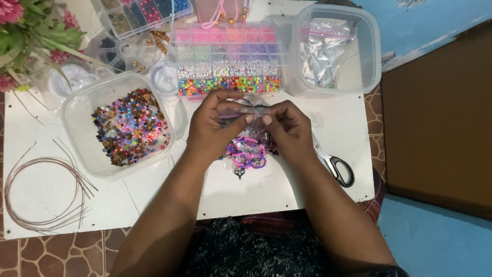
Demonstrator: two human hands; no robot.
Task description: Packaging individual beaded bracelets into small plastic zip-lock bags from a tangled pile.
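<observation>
Could not make out what was pinched between the fingertips of the left hand (212, 125) and the right hand (287, 128): something small and clear, blurred against the skin. Lost part of the beaded bracelets (247, 151) beneath both hands, and the blades of the scissors (335, 166) behind the right wrist. Cut off at the top edge: the far bead organizer (141, 13) and the pink strands (220, 15). Clipped at the left edge: the flowers (25, 31). Too small to tell single beads apart in the compartment box (225, 61). Too crumpled to read the contents of the plastic bags (325, 51) in the square tub (371, 46).
</observation>
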